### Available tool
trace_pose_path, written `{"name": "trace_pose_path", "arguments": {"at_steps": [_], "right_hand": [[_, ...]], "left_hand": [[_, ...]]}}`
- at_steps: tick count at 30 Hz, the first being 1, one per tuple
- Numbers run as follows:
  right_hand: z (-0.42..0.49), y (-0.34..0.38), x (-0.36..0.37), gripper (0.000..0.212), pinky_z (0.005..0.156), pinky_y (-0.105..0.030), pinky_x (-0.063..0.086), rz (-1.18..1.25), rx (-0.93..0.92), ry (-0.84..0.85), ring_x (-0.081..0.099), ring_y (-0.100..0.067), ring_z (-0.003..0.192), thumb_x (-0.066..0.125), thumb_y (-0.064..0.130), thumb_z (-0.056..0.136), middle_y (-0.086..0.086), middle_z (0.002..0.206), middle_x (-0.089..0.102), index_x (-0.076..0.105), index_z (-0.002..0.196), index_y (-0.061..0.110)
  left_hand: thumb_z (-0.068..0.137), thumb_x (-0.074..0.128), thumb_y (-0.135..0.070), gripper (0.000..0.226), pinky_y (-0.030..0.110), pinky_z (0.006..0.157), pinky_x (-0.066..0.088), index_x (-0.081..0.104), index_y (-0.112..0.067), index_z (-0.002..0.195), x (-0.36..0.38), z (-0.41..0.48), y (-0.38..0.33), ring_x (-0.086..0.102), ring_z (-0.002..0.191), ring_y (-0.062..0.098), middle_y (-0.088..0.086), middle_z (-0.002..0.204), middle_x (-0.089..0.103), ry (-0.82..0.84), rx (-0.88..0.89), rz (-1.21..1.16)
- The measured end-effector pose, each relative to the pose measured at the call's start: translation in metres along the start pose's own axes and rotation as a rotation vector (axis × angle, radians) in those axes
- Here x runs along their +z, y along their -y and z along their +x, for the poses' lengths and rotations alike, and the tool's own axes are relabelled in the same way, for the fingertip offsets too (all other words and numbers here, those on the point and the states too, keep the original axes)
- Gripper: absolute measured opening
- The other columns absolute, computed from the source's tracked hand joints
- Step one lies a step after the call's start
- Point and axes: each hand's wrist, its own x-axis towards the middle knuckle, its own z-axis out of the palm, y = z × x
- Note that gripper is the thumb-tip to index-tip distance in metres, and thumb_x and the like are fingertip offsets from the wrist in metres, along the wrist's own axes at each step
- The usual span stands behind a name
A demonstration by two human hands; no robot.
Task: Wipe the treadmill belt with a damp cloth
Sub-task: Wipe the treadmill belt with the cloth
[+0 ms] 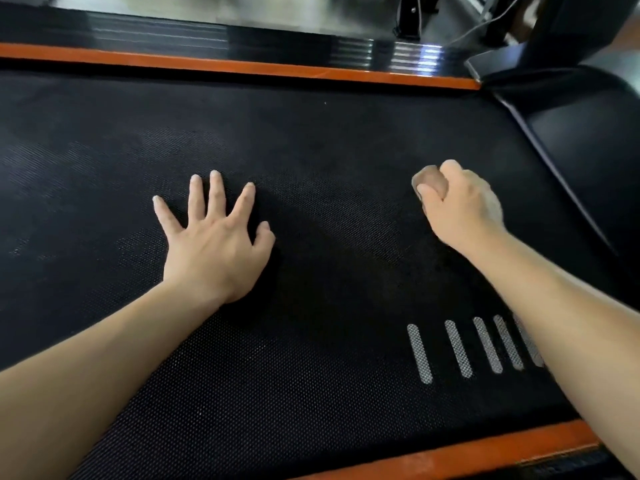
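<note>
The black textured treadmill belt (329,150) fills most of the view. My left hand (216,240) lies flat on it at centre left, fingers spread and straight. My right hand (462,206) is on the belt at the right, fingers curled round a small brownish wad of cloth (429,181). Only a bit of the cloth shows between thumb and fingers. Both bare forearms reach in from the bottom edge.
Orange side strips (242,65) run along the far and near edges of the belt. Beyond the far strip is a glossy black side rail (207,36). The black motor hood (585,140) rises at the right. Several grey stripe marks (457,348) sit on the belt near my right forearm.
</note>
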Motion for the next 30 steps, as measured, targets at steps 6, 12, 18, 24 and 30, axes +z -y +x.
{"name": "trace_pose_path", "arguments": {"at_steps": [6, 12, 18, 24, 30], "right_hand": [[-0.107, 0.041, -0.011, 0.031, 0.068, -0.043, 0.047, 0.21, -0.363, 0.153, 0.053, -0.025, 0.071, 0.045, 0.048, 0.096, 0.002, 0.076, 0.053, 0.047, 0.079, 0.021], [-0.032, -0.003, -0.004, 0.034, 0.08, -0.047, 0.049, 0.007, -0.04, 0.0, 0.061, -0.043, 0.094, 0.046, 0.048, 0.098, -0.018, 0.095, 0.064, 0.053, 0.093, 0.016], [-0.153, 0.041, -0.026, 0.033, 0.071, -0.047, 0.046, 0.243, -0.346, 0.227, 0.054, -0.027, 0.078, 0.044, 0.05, 0.098, 0.0, 0.082, 0.056, 0.055, 0.082, 0.023], [-0.131, -0.006, -0.028, 0.034, 0.075, -0.048, 0.05, 0.103, -0.358, 0.161, 0.056, -0.027, 0.081, 0.045, 0.053, 0.091, 0.0, 0.087, 0.061, 0.056, 0.089, 0.021], [-0.168, -0.006, -0.048, 0.03, 0.077, -0.04, 0.046, 0.246, -0.383, 0.323, 0.052, -0.014, 0.083, 0.049, 0.057, 0.087, 0.012, 0.086, 0.055, 0.059, 0.091, 0.029]], "left_hand": [[0.099, 0.021, -0.058, 0.067, 0.07, 0.118, -0.008, 0.013, -0.033, 0.161, -0.001, 0.0, -0.002, -0.01, 0.157, 0.031, 0.013, 0.17, 0.001, -0.015, 0.004, 0.0], [0.1, 0.023, -0.057, 0.066, 0.068, 0.119, -0.008, 0.017, -0.032, 0.16, -0.001, -0.002, -0.001, -0.008, 0.157, 0.032, 0.014, 0.17, 0.003, -0.021, 0.023, -0.003], [0.1, 0.026, -0.057, 0.065, 0.07, 0.118, -0.006, 0.02, -0.031, 0.16, -0.001, -0.002, -0.001, -0.006, 0.157, 0.034, 0.016, 0.17, 0.006, -0.029, 0.024, -0.008], [0.102, 0.029, -0.052, 0.062, 0.068, 0.12, -0.005, 0.026, -0.027, 0.158, -0.003, -0.005, -0.003, -0.001, 0.157, 0.034, 0.017, 0.169, 0.011, -0.047, 0.051, -0.036], [0.103, 0.038, -0.044, 0.053, 0.066, 0.121, 0.003, 0.041, -0.02, 0.151, -0.002, -0.004, -0.007, 0.012, 0.156, 0.033, 0.016, 0.166, 0.025, -0.085, 0.148, -0.075]]}}
